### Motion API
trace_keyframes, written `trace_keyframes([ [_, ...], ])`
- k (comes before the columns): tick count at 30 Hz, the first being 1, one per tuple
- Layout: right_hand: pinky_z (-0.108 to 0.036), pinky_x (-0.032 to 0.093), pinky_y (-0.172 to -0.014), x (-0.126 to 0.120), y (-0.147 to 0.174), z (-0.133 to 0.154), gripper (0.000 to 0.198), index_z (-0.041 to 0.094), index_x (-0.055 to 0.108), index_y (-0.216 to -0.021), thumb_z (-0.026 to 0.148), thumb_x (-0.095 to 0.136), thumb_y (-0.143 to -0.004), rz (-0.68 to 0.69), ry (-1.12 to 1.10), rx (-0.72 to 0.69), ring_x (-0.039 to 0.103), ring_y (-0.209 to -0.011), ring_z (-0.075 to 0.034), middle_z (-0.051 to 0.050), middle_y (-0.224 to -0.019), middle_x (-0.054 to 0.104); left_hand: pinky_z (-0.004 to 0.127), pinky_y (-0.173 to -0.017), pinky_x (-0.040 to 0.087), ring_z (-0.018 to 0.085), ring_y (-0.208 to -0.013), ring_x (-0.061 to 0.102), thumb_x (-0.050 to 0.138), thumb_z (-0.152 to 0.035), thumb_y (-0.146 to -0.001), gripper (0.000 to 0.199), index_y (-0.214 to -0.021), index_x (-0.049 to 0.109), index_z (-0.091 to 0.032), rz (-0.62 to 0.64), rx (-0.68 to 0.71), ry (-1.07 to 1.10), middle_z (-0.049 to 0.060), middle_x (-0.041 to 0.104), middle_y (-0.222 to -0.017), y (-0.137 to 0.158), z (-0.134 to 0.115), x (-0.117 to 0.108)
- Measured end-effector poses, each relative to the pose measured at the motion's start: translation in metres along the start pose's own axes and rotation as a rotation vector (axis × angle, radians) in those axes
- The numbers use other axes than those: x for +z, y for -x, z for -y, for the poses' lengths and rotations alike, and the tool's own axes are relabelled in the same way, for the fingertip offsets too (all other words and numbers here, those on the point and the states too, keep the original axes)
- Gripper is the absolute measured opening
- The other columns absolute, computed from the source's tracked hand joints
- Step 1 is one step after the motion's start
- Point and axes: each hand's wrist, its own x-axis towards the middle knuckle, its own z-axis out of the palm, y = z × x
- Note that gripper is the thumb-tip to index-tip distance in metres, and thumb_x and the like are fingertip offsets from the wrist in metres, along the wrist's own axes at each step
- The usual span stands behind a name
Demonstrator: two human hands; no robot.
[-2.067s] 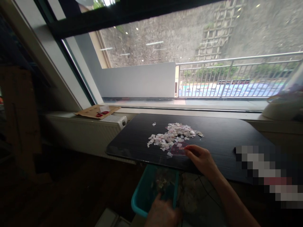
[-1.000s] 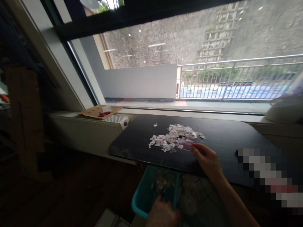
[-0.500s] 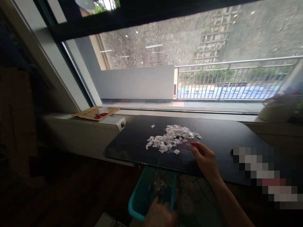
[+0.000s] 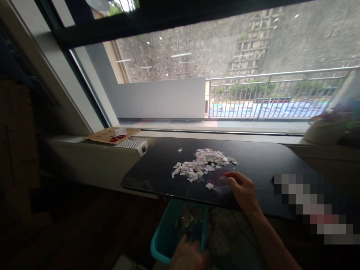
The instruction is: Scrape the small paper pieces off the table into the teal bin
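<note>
My right hand (image 4: 244,191) is over the dark tabletop (image 4: 264,161), thumb and fingers pinched on the edge of a small, sheer reddish-purple piece (image 4: 218,179). It looks like a thin pouch, but its exact kind is unclear. Just beyond it lies a loose pile of small whitish paper squares (image 4: 206,159), and one square (image 4: 209,186) rests at its near edge. Low in the view, my left hand (image 4: 189,255) is at the turquoise bin (image 4: 158,240) below the table edge. One finger points forward; the others are dim and blurred, so any hold is hidden.
Scissors with red handles (image 4: 118,138) lie on a brown paper envelope (image 4: 98,135) on the sill at left, by a white radiator (image 4: 132,143). A pale pot (image 4: 320,131) stands at right. A pixelated patch covers something on the table's right side.
My right hand has drawn slightly nearer to me with the sheer piece, which shows more spread out now. My left hand remains by the bin. The whole view has shifted a little.
</note>
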Motion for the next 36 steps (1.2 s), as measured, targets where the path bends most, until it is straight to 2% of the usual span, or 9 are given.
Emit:
trace_keyframes([
  [11, -0.031, 0.044, -0.065, 0.001, 0.000, -0.003, 0.030, 0.015, 0.070, -0.083, 0.036, 0.052, -0.069, -0.111, 0.014, 0.038, 0.062, -0.067, -0.022, -0.005, -0.072, 0.070, 0.034, -0.077, 0.043, 0.017, -0.063, 0.058, 0.061, -0.017, -0.086, 0.008, -0.079, 0.065, -0.018, 0.004, 0.024, 0.008, 0.002, 0.061, -0.069, -0.002, 0.002, 0.004],
  [16, -0.030, 0.043, -0.063, 0.000, 0.002, -0.002, 0.024, 0.017, 0.069, -0.074, 0.034, 0.054, -0.068, -0.101, 0.016, 0.042, 0.060, -0.063, -0.021, -0.003, -0.065, 0.068, 0.036, -0.079, 0.043, 0.018, -0.066, 0.059, 0.060, -0.019, -0.088, 0.009, -0.081, 0.066, -0.019, 0.018, 0.004, 0.019, 0.004, 0.063, -0.073, 0.001, 0.001, 0.000],
  [19, -0.031, 0.044, -0.067, 0.000, 0.003, -0.002, 0.027, 0.016, 0.068, -0.080, 0.034, 0.051, -0.070, -0.135, 0.007, 0.049, 0.062, -0.069, -0.022, -0.006, -0.073, 0.070, 0.038, -0.078, 0.044, 0.019, -0.066, 0.060, 0.060, -0.019, -0.087, 0.010, -0.080, 0.066, -0.019, 0.023, -0.015, 0.004, 0.004, 0.063, -0.072, -0.001, 0.000, 0.003],
  [22, -0.029, 0.045, -0.069, -0.001, 0.003, -0.002, 0.028, 0.017, 0.069, -0.081, 0.036, 0.053, -0.069, -0.093, -0.014, 0.026, 0.063, -0.073, -0.022, -0.005, -0.077, 0.071, 0.040, -0.077, 0.045, 0.020, -0.065, 0.061, 0.062, -0.019, -0.085, 0.009, -0.078, 0.067, -0.018, 0.097, -0.049, -0.028, 0.005, 0.063, -0.070, -0.006, -0.003, 0.003],
  [27, -0.030, 0.044, -0.065, -0.002, 0.004, -0.002, 0.023, 0.018, 0.068, -0.073, 0.034, 0.053, -0.068, -0.087, -0.001, 0.034, 0.062, -0.066, -0.021, -0.004, -0.067, 0.069, 0.046, -0.077, 0.048, 0.026, -0.072, 0.066, 0.061, -0.018, -0.086, 0.009, -0.086, 0.070, -0.018, 0.269, -0.075, -0.087, 0.010, 0.068, -0.077, -0.014, -0.010, -0.012],
  [33, -0.029, 0.045, -0.066, -0.001, 0.004, -0.003, 0.025, 0.017, 0.068, -0.075, 0.035, 0.053, -0.067, -0.112, -0.007, 0.026, 0.062, -0.068, -0.021, -0.004, -0.070, 0.069, 0.047, -0.077, 0.050, 0.029, -0.076, 0.067, 0.063, -0.020, -0.086, 0.010, -0.091, 0.071, -0.018, 0.369, -0.104, -0.092, 0.011, 0.069, -0.081, -0.017, -0.015, -0.024],
  [36, -0.030, 0.045, -0.067, 0.000, 0.004, -0.005, 0.027, 0.016, 0.068, -0.080, 0.034, 0.052, -0.069, -0.156, -0.004, 0.035, 0.062, -0.069, -0.022, -0.006, -0.073, 0.070, 0.047, -0.079, 0.049, 0.029, -0.078, 0.067, 0.062, -0.019, -0.086, 0.011, -0.093, 0.071, -0.018, 0.352, -0.091, -0.090, 0.012, 0.069, -0.084, -0.016, -0.014, -0.025],
])
